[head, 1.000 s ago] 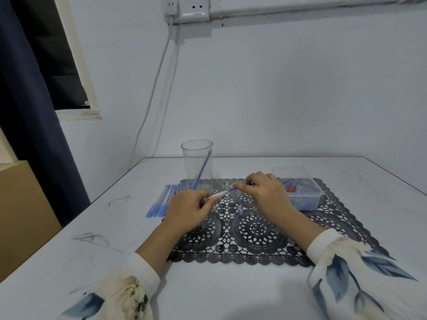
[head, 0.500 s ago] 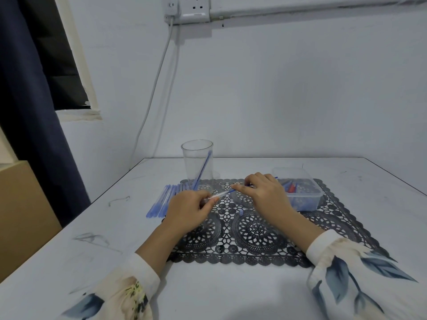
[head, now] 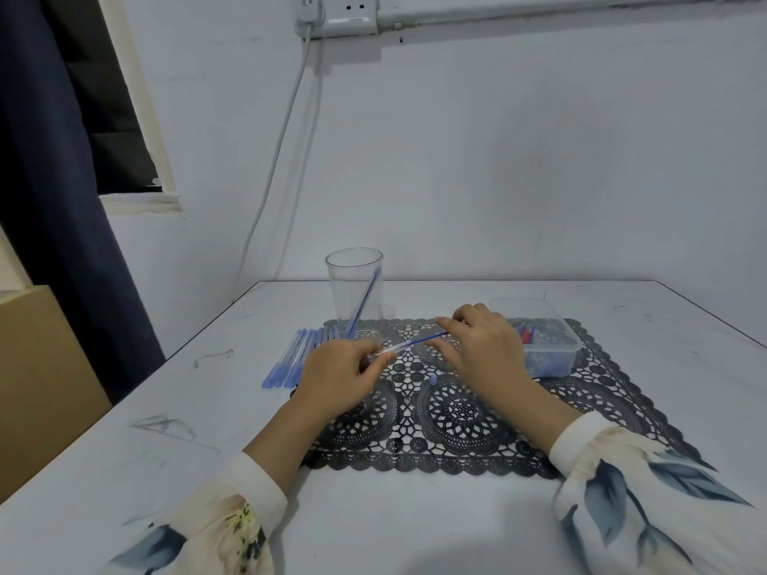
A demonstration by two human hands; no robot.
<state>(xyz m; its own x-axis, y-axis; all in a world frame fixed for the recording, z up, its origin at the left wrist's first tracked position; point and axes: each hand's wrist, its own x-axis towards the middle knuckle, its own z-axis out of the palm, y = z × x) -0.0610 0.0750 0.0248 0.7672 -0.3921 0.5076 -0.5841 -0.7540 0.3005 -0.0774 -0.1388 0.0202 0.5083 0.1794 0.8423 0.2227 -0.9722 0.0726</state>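
My left hand (head: 336,377) grips a clear pen barrel (head: 392,349) above the black lace mat (head: 456,412). A thin blue refill (head: 429,337) sticks out of the barrel toward the right. My right hand (head: 481,346) pinches the refill's far end between thumb and fingers. A small blue cap (head: 433,379) lies on the mat just below the two hands.
A clear cup (head: 352,280) with one blue pen (head: 367,300) leaning inside stands at the mat's far left corner. Several blue pens (head: 294,359) lie in a row left of the mat. A clear plastic box (head: 543,338) of pen parts sits to the right. A cardboard box (head: 37,367) stands beside the white table (head: 166,429).
My right hand has shifted a little to the right, and more of the blue refill shows between the hands. The left hand has stayed where it was.
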